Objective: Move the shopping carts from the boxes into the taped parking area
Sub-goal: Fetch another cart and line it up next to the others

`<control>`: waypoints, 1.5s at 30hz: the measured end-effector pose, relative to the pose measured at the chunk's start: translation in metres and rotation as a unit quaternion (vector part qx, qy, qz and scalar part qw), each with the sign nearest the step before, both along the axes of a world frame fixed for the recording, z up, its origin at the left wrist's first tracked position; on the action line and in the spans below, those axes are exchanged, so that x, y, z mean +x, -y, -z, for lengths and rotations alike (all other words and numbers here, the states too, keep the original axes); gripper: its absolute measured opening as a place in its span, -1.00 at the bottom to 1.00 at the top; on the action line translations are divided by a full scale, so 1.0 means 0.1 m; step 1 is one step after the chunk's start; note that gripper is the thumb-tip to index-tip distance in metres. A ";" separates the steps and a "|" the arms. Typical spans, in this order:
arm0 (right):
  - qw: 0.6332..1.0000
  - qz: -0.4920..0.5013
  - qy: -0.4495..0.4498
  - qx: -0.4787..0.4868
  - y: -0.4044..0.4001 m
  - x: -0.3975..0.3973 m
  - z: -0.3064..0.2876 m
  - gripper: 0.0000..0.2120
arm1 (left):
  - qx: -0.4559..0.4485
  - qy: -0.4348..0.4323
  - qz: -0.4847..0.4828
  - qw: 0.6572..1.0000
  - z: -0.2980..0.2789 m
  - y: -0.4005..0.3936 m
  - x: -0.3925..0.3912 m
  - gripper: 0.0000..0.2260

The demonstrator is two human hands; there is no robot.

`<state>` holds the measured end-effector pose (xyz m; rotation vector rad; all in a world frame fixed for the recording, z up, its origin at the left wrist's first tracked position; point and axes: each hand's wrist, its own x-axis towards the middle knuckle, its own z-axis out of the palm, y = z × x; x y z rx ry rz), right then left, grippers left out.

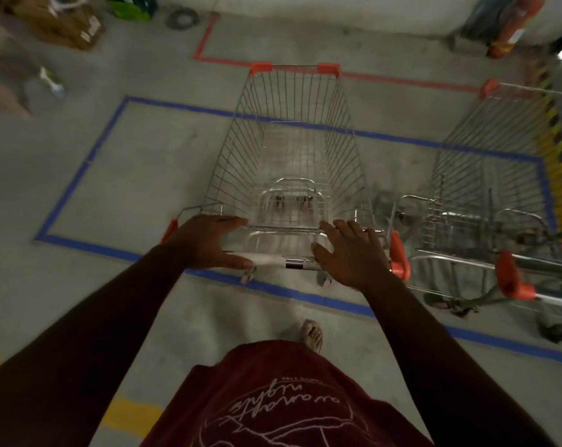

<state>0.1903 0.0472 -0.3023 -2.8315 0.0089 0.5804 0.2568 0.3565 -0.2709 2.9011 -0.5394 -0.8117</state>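
A wire shopping cart (292,150) with orange corner caps stands in front of me, inside a blue taped rectangle (79,185) on the concrete floor. My left hand (208,241) and my right hand (350,253) hover over its handle bar (273,261) with fingers spread, thumbs under or near the bar, not clasped around it. A second wire cart (486,195) with orange handle ends stands to the right, also within the blue tape. Beyond the carts a red taped outline (208,58) marks another area.
Cardboard boxes (63,24) and a green crate (131,6) lie at the far left by the wall. A plastic bottle (52,82) lies on the floor. Yellow-black hazard striping (557,150) runs along the right. My sandalled foot (311,335) is just behind the blue line.
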 end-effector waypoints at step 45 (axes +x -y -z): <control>0.962 0.126 0.180 0.161 1.22 -0.44 -0.18 -0.59 | -0.064 0.004 0.132 0.989 0.18 1.25 0.28 -0.02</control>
